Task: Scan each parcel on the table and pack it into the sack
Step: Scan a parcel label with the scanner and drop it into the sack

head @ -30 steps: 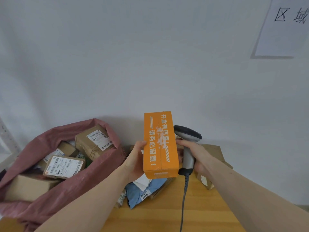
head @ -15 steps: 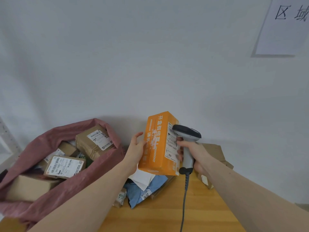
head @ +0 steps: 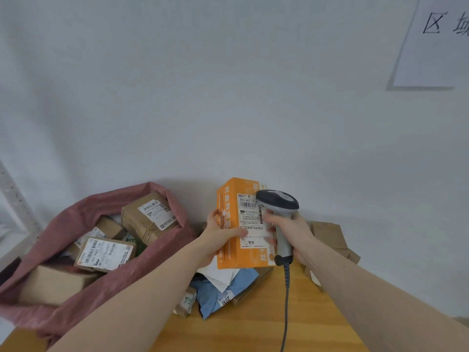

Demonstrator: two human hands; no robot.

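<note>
A: Where is the orange carton (head: 237,224)?

B: Upright above the desk (head: 253,326), the left hand (head: 215,237) wrapped round its 9 o'clock edge, thumb on the shipping label (head: 251,219). The right hand (head: 291,235) clenches the barcode scanner (head: 278,207) at the carton's 3 o'clock.

A: How will it handle?

B: Stiff cardboard, probably light; best held by its long edges. The pink sack (head: 106,283) lies at 9 o'clock.

The sack (head: 76,250) lies at the left of the tabletop (head: 253,331) with boxes (head: 149,217) in it. Right of it, the left hand (head: 218,240) holds a parcel (head: 241,224) upright above a heap of parcels (head: 223,290). The right hand (head: 291,232) holds the scanner (head: 279,214) just before the parcel's label; more parcels (head: 330,237) lie behind that hand, by the wall (head: 228,97).
</note>
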